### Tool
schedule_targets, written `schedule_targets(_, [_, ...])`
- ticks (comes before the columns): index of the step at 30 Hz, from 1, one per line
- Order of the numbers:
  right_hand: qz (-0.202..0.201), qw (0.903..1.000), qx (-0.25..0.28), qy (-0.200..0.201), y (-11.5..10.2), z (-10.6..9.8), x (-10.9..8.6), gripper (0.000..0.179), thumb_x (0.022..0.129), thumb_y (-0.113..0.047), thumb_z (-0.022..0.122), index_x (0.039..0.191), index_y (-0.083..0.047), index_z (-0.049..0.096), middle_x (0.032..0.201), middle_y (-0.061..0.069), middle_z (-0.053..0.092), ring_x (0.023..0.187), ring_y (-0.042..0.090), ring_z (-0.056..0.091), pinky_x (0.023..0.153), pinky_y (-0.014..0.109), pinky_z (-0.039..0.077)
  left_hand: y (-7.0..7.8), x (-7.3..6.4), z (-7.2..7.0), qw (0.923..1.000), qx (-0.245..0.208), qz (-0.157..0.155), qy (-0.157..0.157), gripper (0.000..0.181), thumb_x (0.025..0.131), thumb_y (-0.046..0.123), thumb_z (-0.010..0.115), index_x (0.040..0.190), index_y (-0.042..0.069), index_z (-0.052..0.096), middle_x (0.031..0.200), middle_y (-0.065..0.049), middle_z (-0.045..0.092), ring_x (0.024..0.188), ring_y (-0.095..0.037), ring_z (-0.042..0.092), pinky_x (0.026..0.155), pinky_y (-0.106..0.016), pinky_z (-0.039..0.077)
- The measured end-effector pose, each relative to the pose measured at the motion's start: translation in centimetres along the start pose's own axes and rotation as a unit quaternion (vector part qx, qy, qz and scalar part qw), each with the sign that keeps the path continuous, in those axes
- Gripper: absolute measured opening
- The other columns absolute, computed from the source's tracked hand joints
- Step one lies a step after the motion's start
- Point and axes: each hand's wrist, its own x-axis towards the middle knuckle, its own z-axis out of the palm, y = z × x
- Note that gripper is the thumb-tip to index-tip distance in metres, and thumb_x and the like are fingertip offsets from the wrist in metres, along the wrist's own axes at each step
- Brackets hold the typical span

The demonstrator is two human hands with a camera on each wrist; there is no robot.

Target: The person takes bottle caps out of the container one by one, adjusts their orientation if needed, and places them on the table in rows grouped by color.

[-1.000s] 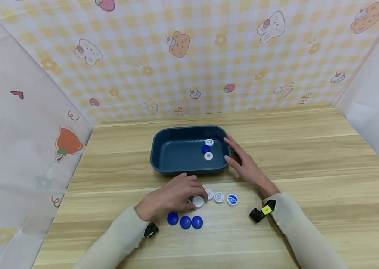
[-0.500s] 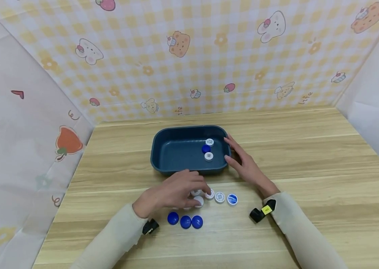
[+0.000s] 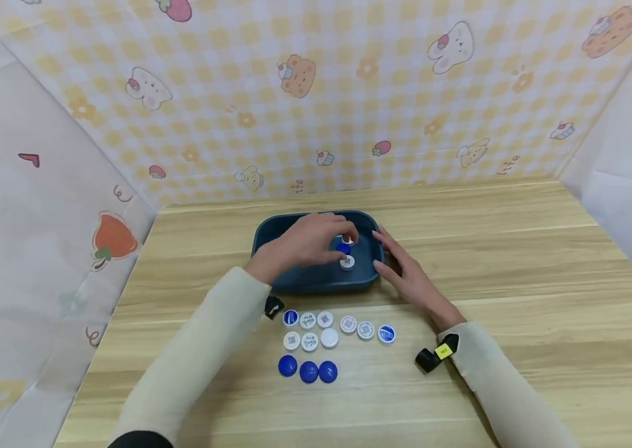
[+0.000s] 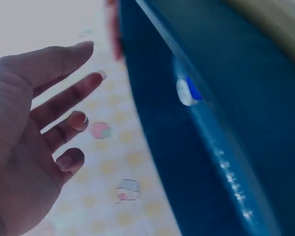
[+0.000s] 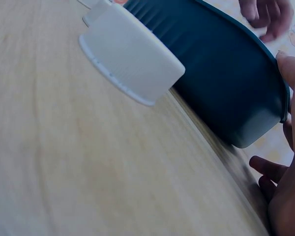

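My left hand (image 3: 312, 239) reaches over the dark blue tray (image 3: 262, 267), thumb and fingers apart and loosely bent. Nothing shows between them in the left wrist view, where the hand (image 4: 34, 113) is beside the tray's wall. Below that hand in the tray lie a blue bottle cap (image 3: 342, 248), a white cap (image 3: 347, 263) and another white cap (image 3: 347, 241), partly covered by the fingers. At the tray's right end, my right hand (image 3: 413, 280) touches the rim with thumb and fingertips, fingers mostly straight.
In front of the tray, several caps lie in rows on the wooden table (image 3: 394, 404): printed white caps (image 3: 309, 341), a plain white cap (image 3: 329, 338) and dark blue caps (image 3: 309, 371). A patterned cloth wall (image 3: 338, 112) stands behind.
My left hand has left the white caps on the table and moved forward over the tray. Those caps now show uncovered. The right hand stays at the tray's end.
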Motion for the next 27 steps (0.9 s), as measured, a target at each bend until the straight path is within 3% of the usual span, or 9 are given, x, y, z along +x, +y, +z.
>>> schedule_targets(5, [-0.002, 1.0, 0.0, -0.003, 0.1, 0.1, -0.1, 0.056, 0.099, -0.012, 0.049, 0.15, -0.008, 0.027, 0.158, 0.012, 0.013, 0.139, 0.034, 0.025, 0.108, 0.057, 0.018, -1.3, 2.0, 1.8, 0.9976, -0.024, -0.022, -0.062, 0.038, 0.086, 0.023, 0.073, 0.122, 0.018, 0.061, 0.114, 0.003, 0.061, 0.102, -0.015, 0.054, 0.095, -0.034, 0.041])
schedule_targets(11, [-0.011, 0.9999, 0.0, 0.004, 0.0, 0.0, -0.1, 0.055, 0.099, -0.011, 0.049, 0.15, -0.006, 0.028, 0.158, 0.012, 0.014, 0.138, 0.034, 0.027, 0.108, 0.056, 0.019, -2.2, 3.2, 3.7, 0.992, -0.033, -0.046, -0.113, 0.035, 0.087, 0.019, 0.072, 0.121, 0.021, 0.062, 0.119, 0.004, 0.059, 0.107, -0.015, 0.051, 0.101, -0.037, 0.037])
schedule_targets(18, [-0.006, 1.0, 0.004, 0.003, 0.0, -0.1, -0.1, 0.055, 0.099, -0.012, 0.048, 0.15, -0.008, 0.027, 0.158, 0.011, 0.014, 0.138, 0.032, 0.027, 0.108, 0.055, 0.019, -2.1, 3.9, 4.8, 0.9907, 0.009, -0.031, -0.132, 0.029, 0.09, 0.014, 0.067, 0.118, 0.023, 0.067, 0.114, 0.006, 0.059, 0.099, -0.014, 0.051, 0.099, -0.036, 0.039])
schedule_targets(27, [-0.002, 1.0, -0.001, 0.001, 0.0, -0.1, 0.0, 0.055, 0.099, -0.013, 0.049, 0.15, -0.007, 0.028, 0.158, 0.012, 0.014, 0.139, 0.033, 0.026, 0.108, 0.055, 0.018, -2.2, 4.1, 5.4, 0.9903, -0.011, -0.033, -0.134, 0.026, 0.091, 0.014, 0.066, 0.116, 0.021, 0.068, 0.111, 0.004, 0.061, 0.099, -0.014, 0.051, 0.097, -0.035, 0.041])
